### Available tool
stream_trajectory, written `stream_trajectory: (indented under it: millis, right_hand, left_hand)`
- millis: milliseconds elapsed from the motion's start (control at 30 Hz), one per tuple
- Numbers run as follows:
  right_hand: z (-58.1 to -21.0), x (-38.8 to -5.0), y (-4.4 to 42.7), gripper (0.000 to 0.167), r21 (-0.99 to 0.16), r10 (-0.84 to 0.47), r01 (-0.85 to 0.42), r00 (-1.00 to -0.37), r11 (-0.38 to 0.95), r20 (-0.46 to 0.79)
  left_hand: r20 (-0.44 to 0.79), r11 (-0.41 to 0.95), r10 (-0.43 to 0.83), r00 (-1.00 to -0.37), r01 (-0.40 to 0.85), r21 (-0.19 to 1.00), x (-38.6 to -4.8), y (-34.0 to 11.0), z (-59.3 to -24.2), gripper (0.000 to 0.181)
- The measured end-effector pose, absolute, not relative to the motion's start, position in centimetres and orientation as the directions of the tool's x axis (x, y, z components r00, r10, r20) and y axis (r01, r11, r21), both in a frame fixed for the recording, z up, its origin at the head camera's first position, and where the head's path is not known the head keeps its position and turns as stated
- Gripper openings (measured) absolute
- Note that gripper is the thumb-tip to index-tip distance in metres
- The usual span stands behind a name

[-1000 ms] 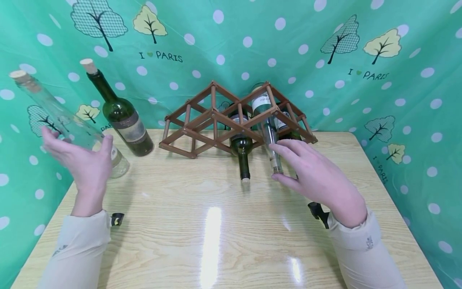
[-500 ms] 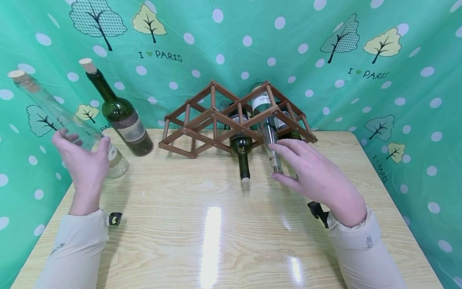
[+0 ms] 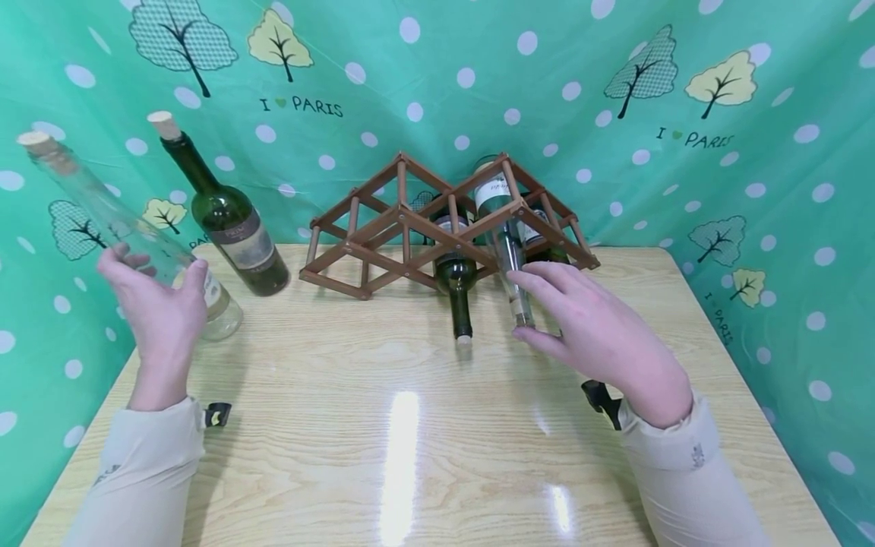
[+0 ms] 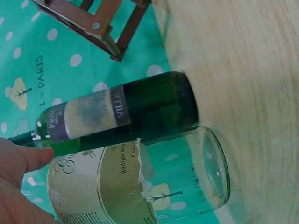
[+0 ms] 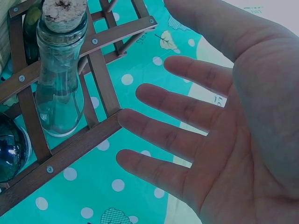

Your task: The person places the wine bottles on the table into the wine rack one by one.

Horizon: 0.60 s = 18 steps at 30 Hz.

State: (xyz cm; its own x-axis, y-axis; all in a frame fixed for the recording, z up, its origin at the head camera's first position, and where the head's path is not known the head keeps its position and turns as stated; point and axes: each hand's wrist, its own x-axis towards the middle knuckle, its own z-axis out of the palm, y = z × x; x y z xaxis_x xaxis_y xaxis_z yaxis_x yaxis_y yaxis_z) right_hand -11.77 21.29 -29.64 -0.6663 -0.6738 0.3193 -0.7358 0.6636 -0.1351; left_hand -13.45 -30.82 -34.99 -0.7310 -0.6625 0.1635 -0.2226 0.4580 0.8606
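Observation:
A clear, corked wine bottle (image 3: 220,304) stands at the table's left end, its cork up. My left hand (image 3: 157,311) wraps round its upper body, the fingers partly visible through the glass. In the left wrist view the thumb (image 4: 37,158) lies at its label, and the palm side hides the neck. My right hand (image 3: 601,327) hovers at the wine rack's right front with fingers straight and spread. Near it a clear bottle (image 5: 58,98) lies neck-forward in the rack (image 3: 403,220); a gap shows between that bottle and the fingers in the right wrist view.
Beside the clear bottle stands a dark green corked wine bottle (image 3: 241,239). A green bottle (image 3: 456,273) lies in the rack's middle, its neck jutting over the table (image 3: 328,425). Another dark bottle (image 3: 547,235) lies at the right. A green printed curtain (image 3: 424,76) hangs behind.
My left hand has moved in to the clear bottle, and its fingers have closed round it. The right hand and the bottles have kept their places.

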Motion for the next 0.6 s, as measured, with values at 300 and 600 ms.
stream_trajectory:
  millis: [300, 600]
  right_hand:
    - [-29.6, -11.7, 21.2, 0.070, -0.132, -0.671, -0.732, -0.670, 0.669, 0.317]
    - [-29.5, -11.7, 21.2, 0.070, -0.130, -0.672, -0.733, -0.669, 0.668, 0.319]
  left_hand:
    - [0.200, 0.465, -0.635, -0.746, -0.162, 0.870, -12.3, -29.2, -33.3, 0.080]
    - [0.218, 0.432, -0.620, -0.754, -0.096, 0.897, -11.2, -27.4, -31.4, 0.080]
